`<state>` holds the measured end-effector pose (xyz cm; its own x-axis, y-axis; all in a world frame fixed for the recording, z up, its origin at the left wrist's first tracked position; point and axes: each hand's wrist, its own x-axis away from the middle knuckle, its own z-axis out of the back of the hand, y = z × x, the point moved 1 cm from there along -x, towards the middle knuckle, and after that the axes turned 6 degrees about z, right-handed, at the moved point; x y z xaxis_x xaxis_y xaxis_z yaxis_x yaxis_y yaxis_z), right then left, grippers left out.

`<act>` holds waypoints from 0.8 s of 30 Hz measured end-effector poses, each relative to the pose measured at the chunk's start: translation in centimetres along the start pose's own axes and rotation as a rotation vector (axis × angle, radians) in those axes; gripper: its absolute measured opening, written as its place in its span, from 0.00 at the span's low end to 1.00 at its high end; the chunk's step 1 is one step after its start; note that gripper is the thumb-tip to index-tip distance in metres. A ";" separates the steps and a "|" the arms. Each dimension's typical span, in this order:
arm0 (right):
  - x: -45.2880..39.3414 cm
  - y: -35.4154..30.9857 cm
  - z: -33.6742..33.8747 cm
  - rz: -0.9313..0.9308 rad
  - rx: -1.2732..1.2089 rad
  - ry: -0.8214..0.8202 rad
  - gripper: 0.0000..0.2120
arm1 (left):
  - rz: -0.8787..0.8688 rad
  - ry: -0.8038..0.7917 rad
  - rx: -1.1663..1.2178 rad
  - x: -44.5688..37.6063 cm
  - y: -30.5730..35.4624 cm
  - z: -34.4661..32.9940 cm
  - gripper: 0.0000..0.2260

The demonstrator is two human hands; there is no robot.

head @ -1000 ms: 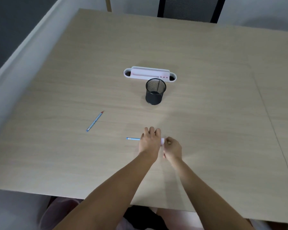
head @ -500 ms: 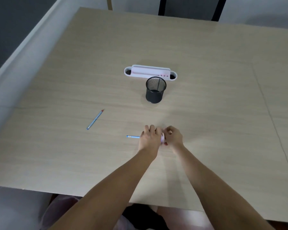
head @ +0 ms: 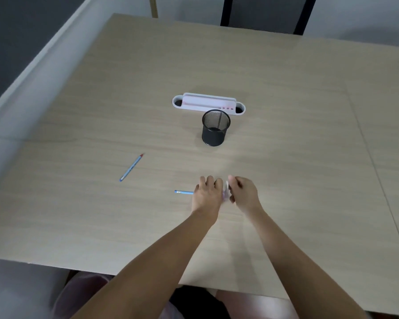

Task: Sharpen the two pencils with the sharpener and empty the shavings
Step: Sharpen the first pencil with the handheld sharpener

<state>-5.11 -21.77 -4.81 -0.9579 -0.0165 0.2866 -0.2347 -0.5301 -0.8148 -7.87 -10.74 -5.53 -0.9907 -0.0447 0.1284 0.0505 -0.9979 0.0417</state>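
Right hand [head: 243, 195] closer; cup [head: 215, 128] beyond.

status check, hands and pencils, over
Left hand grips one pencil, right hand on sharpener. Second pencil lies untouched. Nothing in the way.

Both forearms reach forward, the left hand [head: 207, 196] and right hand [head: 244, 194] side by side, fingers curled.

Table [head: 286, 157] (wooden): pencil [head: 131, 167], cup [head: 215, 130], organizer [head: 207, 104].
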 end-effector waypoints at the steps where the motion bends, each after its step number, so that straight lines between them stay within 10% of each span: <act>1: -1.0 0.4 -0.4 -0.031 0.018 0.004 0.19 | -0.003 -0.002 0.013 0.0 0.0 0.0 0.20; 20: 2.9 4.8 -1.2 -0.080 0.194 0.001 0.06 | -0.077 -0.143 0.015 0.3 -0.3 0.5 0.32; 24: 2.7 2.1 0.7 0.144 0.250 -0.131 0.29 | -0.158 -0.172 0.303 0.4 -2.6 2.2 0.49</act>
<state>-8.06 -23.51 -5.40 -0.9450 -0.2068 0.2532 -0.0351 -0.7060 -0.7074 -8.12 -8.06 -3.40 -0.9549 0.1433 0.2602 -0.0410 -0.9311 0.3624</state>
